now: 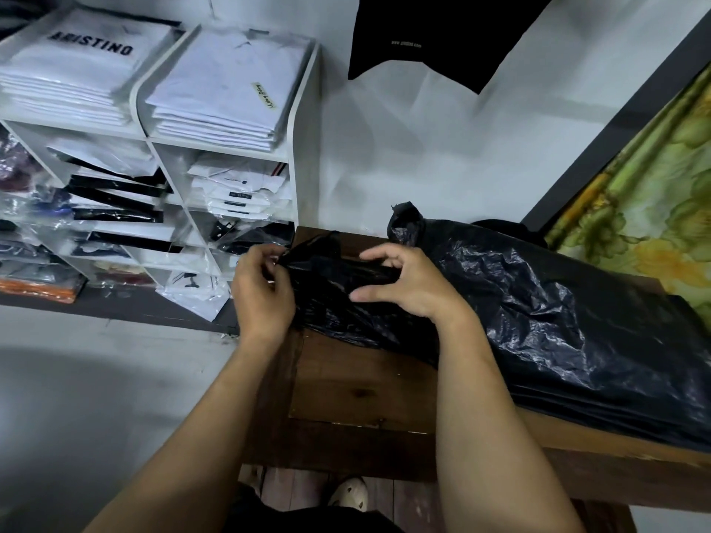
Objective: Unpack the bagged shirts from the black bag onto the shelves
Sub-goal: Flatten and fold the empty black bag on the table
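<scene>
Fingers (269, 259) of the left hand (261, 298) pinching the gathered mouth of the crinkled black plastic bag (538, 321); fingers (379, 255) of the right hand (408, 282) curling around the same bunched neck, thumb pressing underneath. Lying along the dark brown wooden desk (358, 386), bulging rightward. Standing just left, white cubby shelves (292, 140) carrying stacks of clear-bagged folded shirts (227, 90).

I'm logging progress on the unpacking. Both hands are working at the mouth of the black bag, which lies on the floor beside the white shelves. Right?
Not quite. The head view shows the black bag lying on a wooden table, not the floor. The left hand and right hand do work at its mouth, beside the white shelves.
</scene>
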